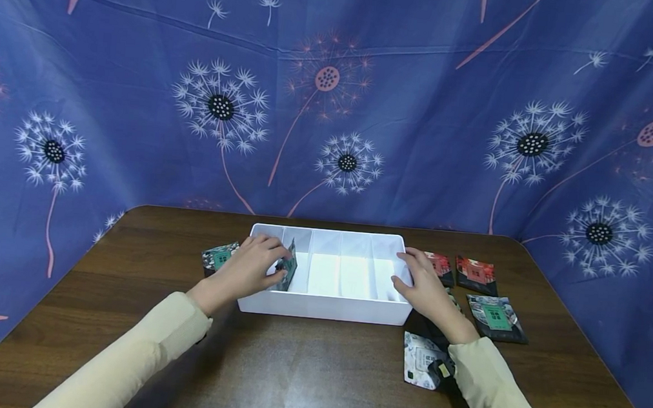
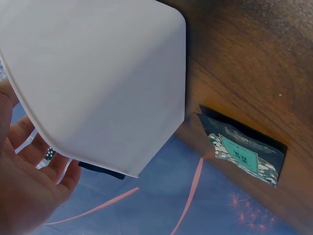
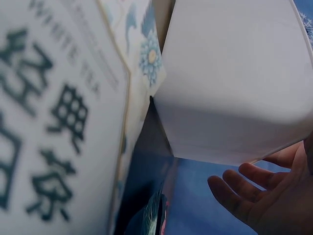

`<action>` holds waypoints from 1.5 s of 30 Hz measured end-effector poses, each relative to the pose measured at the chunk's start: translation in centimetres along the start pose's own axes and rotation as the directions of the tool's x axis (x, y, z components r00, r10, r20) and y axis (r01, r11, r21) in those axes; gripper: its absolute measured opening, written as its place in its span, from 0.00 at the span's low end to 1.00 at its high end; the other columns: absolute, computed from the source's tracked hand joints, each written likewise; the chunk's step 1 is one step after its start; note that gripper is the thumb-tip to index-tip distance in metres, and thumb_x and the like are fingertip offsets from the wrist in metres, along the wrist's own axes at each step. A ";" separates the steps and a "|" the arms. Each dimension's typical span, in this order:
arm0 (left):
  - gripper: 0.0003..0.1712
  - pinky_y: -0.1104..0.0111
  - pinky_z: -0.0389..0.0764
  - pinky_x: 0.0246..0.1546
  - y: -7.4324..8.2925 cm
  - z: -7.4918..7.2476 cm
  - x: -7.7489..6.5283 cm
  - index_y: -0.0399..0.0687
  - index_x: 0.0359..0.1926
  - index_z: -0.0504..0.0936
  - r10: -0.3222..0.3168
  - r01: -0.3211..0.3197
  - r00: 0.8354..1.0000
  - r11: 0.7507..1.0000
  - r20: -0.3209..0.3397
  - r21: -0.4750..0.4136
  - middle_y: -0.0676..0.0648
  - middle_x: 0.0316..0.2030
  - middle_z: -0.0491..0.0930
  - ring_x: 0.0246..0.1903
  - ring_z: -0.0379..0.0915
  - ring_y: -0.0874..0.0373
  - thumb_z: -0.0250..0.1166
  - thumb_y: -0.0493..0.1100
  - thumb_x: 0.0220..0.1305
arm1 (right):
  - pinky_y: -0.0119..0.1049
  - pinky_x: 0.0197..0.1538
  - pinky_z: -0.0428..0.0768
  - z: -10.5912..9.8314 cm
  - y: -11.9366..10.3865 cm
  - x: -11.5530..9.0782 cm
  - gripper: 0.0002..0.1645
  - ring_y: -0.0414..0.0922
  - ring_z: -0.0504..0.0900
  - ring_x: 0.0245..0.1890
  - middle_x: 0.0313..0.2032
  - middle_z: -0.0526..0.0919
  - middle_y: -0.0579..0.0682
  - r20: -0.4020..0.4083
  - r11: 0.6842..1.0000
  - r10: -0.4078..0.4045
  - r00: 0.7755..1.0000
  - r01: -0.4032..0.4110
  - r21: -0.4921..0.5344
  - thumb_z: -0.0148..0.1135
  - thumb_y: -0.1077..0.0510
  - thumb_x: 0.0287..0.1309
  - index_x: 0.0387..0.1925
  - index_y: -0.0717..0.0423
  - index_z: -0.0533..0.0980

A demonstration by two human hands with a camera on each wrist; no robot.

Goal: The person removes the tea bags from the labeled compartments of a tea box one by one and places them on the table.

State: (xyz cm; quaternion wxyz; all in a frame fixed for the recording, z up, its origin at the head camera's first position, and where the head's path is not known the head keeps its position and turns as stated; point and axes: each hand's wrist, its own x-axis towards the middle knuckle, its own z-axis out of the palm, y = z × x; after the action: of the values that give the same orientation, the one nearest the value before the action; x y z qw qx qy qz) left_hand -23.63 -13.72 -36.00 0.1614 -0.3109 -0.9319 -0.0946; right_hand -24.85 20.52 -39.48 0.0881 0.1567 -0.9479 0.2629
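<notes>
My left hand [image 1: 248,265] reaches over the left end of a white divided box [image 1: 329,308]. Between its thumb and fingers it pinches a dark tea packet [image 1: 289,269], which stands upright inside the box near the left. In the left wrist view only a dark edge of this packet [image 2: 101,170] shows past the rim; the thumb is mostly cut off. My right hand [image 1: 429,291] rests at the box's right rim, its fingers [image 3: 259,177] loosely extended and holding no packet. Thin dividers split the box into several compartments.
Left of the box lies a green-labelled packet [image 2: 239,154]. To the right lie red-labelled packets [image 1: 476,274], a green-labelled one [image 1: 497,317] and a white tea packet [image 1: 419,360] under the right wrist. A blue patterned cloth [image 1: 416,108] hangs behind the wooden table [image 1: 299,383].
</notes>
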 end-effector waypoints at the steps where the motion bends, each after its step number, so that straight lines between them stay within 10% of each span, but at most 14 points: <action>1: 0.14 0.54 0.69 0.51 0.0 0.0 0.0 0.49 0.41 0.83 -0.004 0.004 1.000 1.000 0.001 -0.006 0.49 0.42 0.80 0.47 0.70 0.50 0.67 0.45 0.53 | 0.58 0.59 0.64 0.0 0.0 0.0 0.31 0.61 0.60 0.61 0.61 0.60 0.65 0.000 1.000 -0.001 1.000 0.001 -0.001 0.59 0.56 0.55 0.58 0.67 0.65; 26: 0.12 0.54 0.68 0.49 -0.6 -2.1 0.6 0.48 0.42 0.81 -0.010 0.005 0.999 0.995 -0.050 -0.096 0.49 0.41 0.79 0.47 0.70 0.51 0.66 0.43 0.54 | 0.59 0.59 0.62 -0.1 0.3 0.1 0.29 0.61 0.60 0.61 0.61 0.61 0.65 0.012 1.000 0.000 1.000 0.000 0.002 0.59 0.56 0.55 0.57 0.65 0.66; 45: 0.12 0.52 0.66 0.48 -2.1 -7.2 0.8 0.45 0.42 0.80 -0.040 0.023 0.985 0.994 -0.167 -0.105 0.48 0.41 0.78 0.48 0.69 0.50 0.64 0.42 0.56 | 0.59 0.59 0.63 0.0 0.2 0.0 0.30 0.62 0.60 0.61 0.61 0.61 0.66 0.006 1.000 -0.001 1.000 0.001 0.008 0.59 0.56 0.55 0.57 0.67 0.66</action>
State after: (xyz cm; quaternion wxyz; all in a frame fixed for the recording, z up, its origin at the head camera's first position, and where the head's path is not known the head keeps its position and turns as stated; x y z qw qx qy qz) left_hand -23.77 -16.90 -29.18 0.2219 -0.2948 -0.9135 -0.1711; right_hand -24.90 20.69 -39.56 0.0847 0.1585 -0.9470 0.2661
